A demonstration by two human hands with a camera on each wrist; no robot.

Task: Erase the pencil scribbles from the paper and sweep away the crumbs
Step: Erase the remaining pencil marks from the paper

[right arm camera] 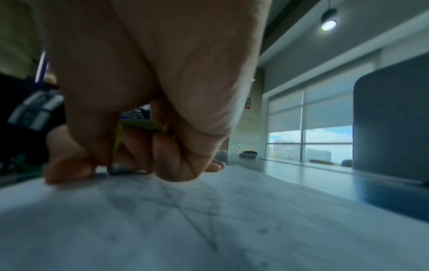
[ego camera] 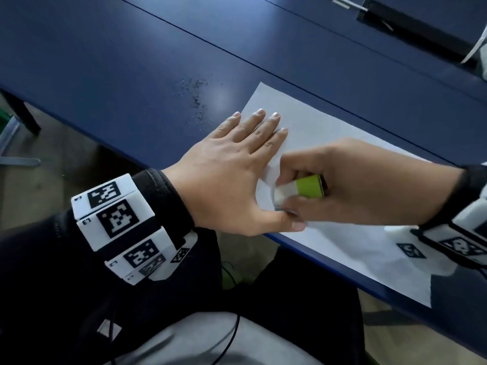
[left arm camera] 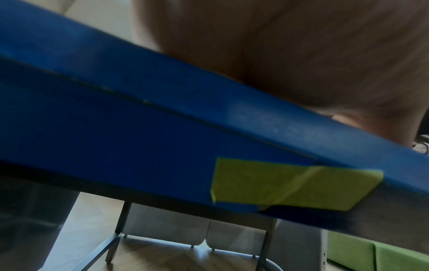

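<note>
Two hands are at work on one sheet. The right hand (ego camera: 350, 185) has its fingers curled round an eraser (ego camera: 300, 191), pinching it between thumb and fingertips; the eraser's white end points down onto the paper (ego camera: 329, 135), and its green sleeve shows above the fingers. In the right wrist view the same hand (right arm camera: 148, 88) is bunched low over the sheet, knuckles nearly touching it, with the green sleeve (right arm camera: 139, 125) just visible between the fingers. Faint pencil lines (right arm camera: 185, 210) cross the paper on the wrist side of that hand.

The left hand (ego camera: 232, 169) lies flat, fingers straight and close together, pressing the paper's near-left corner onto the tabletop (ego camera: 118, 61); its thumb stretches toward the eraser and lies just beside the right thumb. Beyond the left hand's little finger, off the paper, a scatter of dark crumbs (ego camera: 196, 101) sits on the bare blue surface.

The left wrist view shows only the tabletop's blue edge (left arm camera: 162, 110), a yellow-green tape patch (left arm camera: 290, 183) stuck on it, and the hand's underside (left arm camera: 301, 55) above.
</note>
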